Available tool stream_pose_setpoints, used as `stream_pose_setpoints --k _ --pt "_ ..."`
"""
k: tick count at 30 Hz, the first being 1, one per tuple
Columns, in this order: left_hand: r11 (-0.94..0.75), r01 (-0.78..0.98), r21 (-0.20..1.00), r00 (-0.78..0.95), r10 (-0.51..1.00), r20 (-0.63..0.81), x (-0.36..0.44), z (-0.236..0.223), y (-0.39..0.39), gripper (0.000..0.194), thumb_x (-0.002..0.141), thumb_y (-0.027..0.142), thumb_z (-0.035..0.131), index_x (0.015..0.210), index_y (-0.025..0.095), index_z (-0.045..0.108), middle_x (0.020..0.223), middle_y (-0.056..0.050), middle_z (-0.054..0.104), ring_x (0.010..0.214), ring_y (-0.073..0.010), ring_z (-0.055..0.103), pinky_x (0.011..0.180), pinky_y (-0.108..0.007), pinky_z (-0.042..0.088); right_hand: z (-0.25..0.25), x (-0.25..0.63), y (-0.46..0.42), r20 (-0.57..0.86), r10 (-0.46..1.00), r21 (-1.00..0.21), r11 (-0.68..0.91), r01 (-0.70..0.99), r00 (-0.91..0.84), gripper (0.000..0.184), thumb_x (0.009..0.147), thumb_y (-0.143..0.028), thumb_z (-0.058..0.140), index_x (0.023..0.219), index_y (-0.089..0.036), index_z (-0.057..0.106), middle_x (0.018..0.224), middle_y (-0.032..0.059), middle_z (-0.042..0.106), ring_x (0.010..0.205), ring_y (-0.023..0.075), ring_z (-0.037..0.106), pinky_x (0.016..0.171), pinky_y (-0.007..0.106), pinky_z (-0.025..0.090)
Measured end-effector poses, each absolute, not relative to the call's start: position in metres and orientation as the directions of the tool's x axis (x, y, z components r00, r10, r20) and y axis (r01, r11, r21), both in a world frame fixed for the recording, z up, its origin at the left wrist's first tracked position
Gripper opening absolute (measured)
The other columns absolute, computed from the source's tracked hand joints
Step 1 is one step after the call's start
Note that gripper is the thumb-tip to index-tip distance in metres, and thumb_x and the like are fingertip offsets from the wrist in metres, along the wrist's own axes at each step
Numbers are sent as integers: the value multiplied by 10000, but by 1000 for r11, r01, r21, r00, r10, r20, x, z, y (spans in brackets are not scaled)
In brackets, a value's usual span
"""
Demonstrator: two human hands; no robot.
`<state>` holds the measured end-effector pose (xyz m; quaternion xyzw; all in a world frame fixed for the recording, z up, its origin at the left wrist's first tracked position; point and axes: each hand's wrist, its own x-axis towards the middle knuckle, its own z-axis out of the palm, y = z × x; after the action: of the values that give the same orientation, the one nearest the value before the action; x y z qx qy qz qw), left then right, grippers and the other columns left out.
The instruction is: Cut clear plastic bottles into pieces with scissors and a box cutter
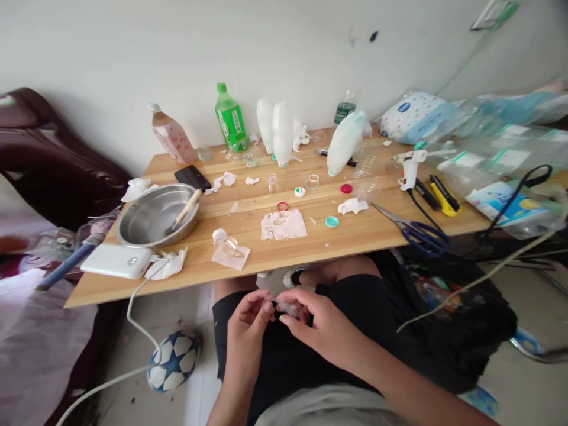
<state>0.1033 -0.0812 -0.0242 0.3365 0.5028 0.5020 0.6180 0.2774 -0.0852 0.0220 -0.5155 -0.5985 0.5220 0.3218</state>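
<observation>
Over my lap, just below the table's front edge, my right hand (pixel 313 313) has its fingers closed round a small clear plastic piece (pixel 287 307). My left hand (pixel 251 316) pinches at the left end of the same piece. Fingers cover much of it, so its exact kind is hard to make out. On the table nearest my hands lie a torn white tissue (pixel 290 228), a red ring (pixel 283 206), a cut clear bottle neck with a white cap (pixel 225 239) on another tissue, and a turquoise cap (pixel 331 222).
A steel bowl (pixel 128 228) with a wooden-handled brush and a white power bank (pixel 118 262) stand left. White-coated bottles (pixel 283 136) stand behind. Blue-handled scissors (pixel 423 236), a glue gun (pixel 410 168), and a yellow cutter (pixel 445 195) lie right. A ball (pixel 174 362) rests on the floor.
</observation>
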Motion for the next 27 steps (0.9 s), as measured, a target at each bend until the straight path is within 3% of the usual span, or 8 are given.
stream_pose_setpoints --k 8,12,15,21,24,27 --pt "316 -318 894 75 948 -309 118 -12 -78 305 732 346 855 952 153 768 805 -36 722 563 -62 515 519 -187 416 12 297 -94 -252 913 -959 -279 -41 -320 436 902 -555 622 1054 -149 669 862 61 719 687 136 628 665 290 520" --pt "335 -344 877 81 941 -327 122 -5 -77 327 716 355 860 957 164 749 704 10 641 570 -67 515 521 -184 397 6 303 -98 -237 929 -960 -270 -81 -286 435 920 -547 616 1114 -159 642 915 63 706 759 142 641 703 289 526" --pt "353 -319 880 96 935 -340 126 -4 -78 340 717 379 855 956 166 740 656 34 594 541 -62 479 521 -189 378 5 309 -101 -165 970 -983 -176 -48 -179 378 931 -476 632 1165 -179 625 1005 66 686 895 159 645 786 294 534" --pt "420 -197 886 241 896 -372 135 -4 -81 341 683 336 886 930 128 777 687 -5 646 578 -80 485 553 -206 377 12 322 -104 9 989 -971 44 235 -148 259 958 -326 602 1184 -233 686 959 36 706 792 140 633 667 248 501" --pt "463 -184 867 325 861 -391 139 -2 -84 384 673 344 894 982 145 781 750 -21 674 639 -100 525 613 -220 411 11 325 -106 162 981 -950 184 250 -106 220 984 -318 567 1062 -237 757 968 58 724 861 169 667 744 282 527" --pt "507 -204 838 384 828 -408 140 0 -88 404 642 372 912 939 127 790 720 -29 659 642 -105 533 642 -235 420 6 328 -109 207 977 -951 190 244 46 229 982 -357 576 1055 -236 757 982 69 718 851 179 685 725 288 553"
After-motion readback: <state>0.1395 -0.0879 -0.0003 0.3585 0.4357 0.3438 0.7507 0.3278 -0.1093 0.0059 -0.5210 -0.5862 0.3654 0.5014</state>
